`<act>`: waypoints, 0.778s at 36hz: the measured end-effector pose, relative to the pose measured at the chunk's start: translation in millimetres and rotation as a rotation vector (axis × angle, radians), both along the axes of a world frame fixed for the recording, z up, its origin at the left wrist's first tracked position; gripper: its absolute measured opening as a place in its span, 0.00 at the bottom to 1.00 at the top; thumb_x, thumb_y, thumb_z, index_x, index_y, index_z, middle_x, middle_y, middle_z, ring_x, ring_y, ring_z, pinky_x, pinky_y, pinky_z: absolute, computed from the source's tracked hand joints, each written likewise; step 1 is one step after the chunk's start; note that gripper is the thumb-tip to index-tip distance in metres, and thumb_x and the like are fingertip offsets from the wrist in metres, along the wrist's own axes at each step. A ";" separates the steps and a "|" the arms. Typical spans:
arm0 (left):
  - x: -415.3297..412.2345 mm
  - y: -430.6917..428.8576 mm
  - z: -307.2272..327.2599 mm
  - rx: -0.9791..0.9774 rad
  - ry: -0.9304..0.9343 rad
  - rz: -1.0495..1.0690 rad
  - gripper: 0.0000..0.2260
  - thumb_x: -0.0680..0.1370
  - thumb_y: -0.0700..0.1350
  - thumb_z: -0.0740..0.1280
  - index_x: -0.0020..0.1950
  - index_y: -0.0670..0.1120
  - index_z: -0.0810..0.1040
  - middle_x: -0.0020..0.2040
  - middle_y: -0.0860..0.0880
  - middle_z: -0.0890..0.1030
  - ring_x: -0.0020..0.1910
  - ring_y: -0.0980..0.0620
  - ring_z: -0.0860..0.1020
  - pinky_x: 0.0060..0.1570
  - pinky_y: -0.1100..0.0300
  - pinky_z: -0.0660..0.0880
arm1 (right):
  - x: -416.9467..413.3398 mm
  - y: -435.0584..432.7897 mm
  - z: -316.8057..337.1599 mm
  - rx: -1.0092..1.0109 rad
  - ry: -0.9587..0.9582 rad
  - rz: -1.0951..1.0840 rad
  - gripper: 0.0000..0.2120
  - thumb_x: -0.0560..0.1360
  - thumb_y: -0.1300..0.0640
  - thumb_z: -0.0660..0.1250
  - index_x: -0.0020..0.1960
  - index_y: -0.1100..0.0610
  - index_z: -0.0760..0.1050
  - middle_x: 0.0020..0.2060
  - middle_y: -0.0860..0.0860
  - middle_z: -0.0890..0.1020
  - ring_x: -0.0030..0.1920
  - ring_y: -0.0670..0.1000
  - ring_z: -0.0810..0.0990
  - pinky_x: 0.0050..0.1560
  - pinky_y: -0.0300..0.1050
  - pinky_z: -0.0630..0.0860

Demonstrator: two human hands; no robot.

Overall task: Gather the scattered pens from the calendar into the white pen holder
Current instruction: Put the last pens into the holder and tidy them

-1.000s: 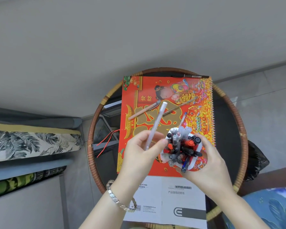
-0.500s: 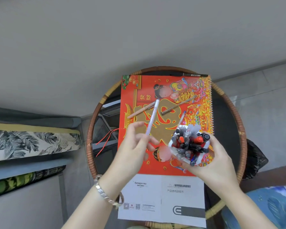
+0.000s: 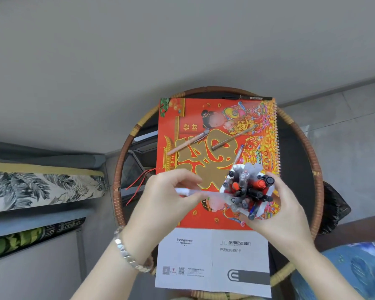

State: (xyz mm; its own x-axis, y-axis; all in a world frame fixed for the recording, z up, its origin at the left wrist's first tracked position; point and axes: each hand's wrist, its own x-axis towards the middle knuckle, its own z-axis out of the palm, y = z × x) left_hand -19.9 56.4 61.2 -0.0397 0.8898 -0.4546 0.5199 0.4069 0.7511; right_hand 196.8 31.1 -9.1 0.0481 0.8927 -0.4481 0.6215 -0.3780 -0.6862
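Note:
My right hand [image 3: 277,211] grips the white pen holder [image 3: 261,207], packed with several black, grey and red pens, above the lower right of the red calendar [image 3: 204,118]. My left hand [image 3: 165,200] pinches a white pen [image 3: 204,193] that lies level, its tip pointing at the holder's rim. On the calendar remain a peach pen [image 3: 187,142], a thin brown pen [image 3: 233,137] and a clear blue-tipped pen [image 3: 238,154]. A black pen [image 3: 247,98] rests along the calendar's top edge.
The calendar lies on a round dark table with a rattan rim [image 3: 117,180]. A white manual [image 3: 212,260] sits below it. Red cords [image 3: 139,182] hang at the calendar's left. A leaf-print cushion [image 3: 41,189] is to the left, a blue cushion [image 3: 344,269] at bottom right.
My left hand has swung the white pen from pointing up and away to lying level, its tip now at the holder. The right hand with the holder has shifted slightly right.

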 end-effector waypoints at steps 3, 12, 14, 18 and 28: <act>13.2 0.3 -8.7 0.074 0.033 0.036 0.06 0.69 0.48 0.74 0.42 0.54 0.78 0.40 0.59 0.81 0.36 0.62 0.76 0.36 0.66 0.74 | -6.6 -1.3 3.9 0.031 -0.001 0.055 0.45 0.55 0.53 0.82 0.66 0.39 0.64 0.61 0.37 0.72 0.64 0.45 0.72 0.60 0.46 0.71; 35.8 -20.8 -36.6 0.172 0.028 -0.236 0.24 0.76 0.63 0.41 0.72 0.60 0.53 0.73 0.66 0.49 0.71 0.72 0.47 0.68 0.76 0.45 | -17.9 -0.9 6.4 0.114 0.061 0.022 0.44 0.54 0.59 0.82 0.64 0.41 0.66 0.60 0.42 0.75 0.62 0.46 0.74 0.51 0.27 0.68; 34.4 -24.9 -36.3 0.139 -0.023 -0.297 0.21 0.76 0.63 0.40 0.69 0.68 0.44 0.72 0.69 0.40 0.72 0.70 0.41 0.68 0.74 0.41 | -18.0 0.1 8.7 0.118 0.023 0.049 0.45 0.55 0.59 0.82 0.67 0.45 0.66 0.61 0.42 0.74 0.64 0.45 0.72 0.56 0.36 0.66; 18.5 -18.6 -37.2 -0.020 -0.076 -0.436 0.21 0.74 0.67 0.41 0.64 0.75 0.35 0.70 0.70 0.31 0.70 0.69 0.34 0.71 0.62 0.41 | -14.3 0.4 8.5 0.076 0.021 0.067 0.45 0.55 0.58 0.81 0.67 0.44 0.66 0.64 0.43 0.74 0.65 0.45 0.71 0.58 0.40 0.66; -1.8 -1.5 -67.8 -0.299 -0.368 -0.242 0.49 0.54 0.58 0.80 0.70 0.61 0.58 0.67 0.66 0.66 0.71 0.64 0.62 0.68 0.66 0.63 | -20.4 6.2 7.5 -0.033 0.180 0.242 0.47 0.54 0.53 0.81 0.67 0.36 0.63 0.64 0.38 0.73 0.64 0.40 0.72 0.61 0.41 0.73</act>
State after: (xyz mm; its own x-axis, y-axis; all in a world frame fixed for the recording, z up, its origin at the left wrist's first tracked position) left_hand -21.7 54.9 -6.6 0.3603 0.6832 -0.6352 0.3497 0.5323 0.7709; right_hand 176.4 37.3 -1.6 -0.2470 0.8534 -0.4591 0.5659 -0.2575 -0.7832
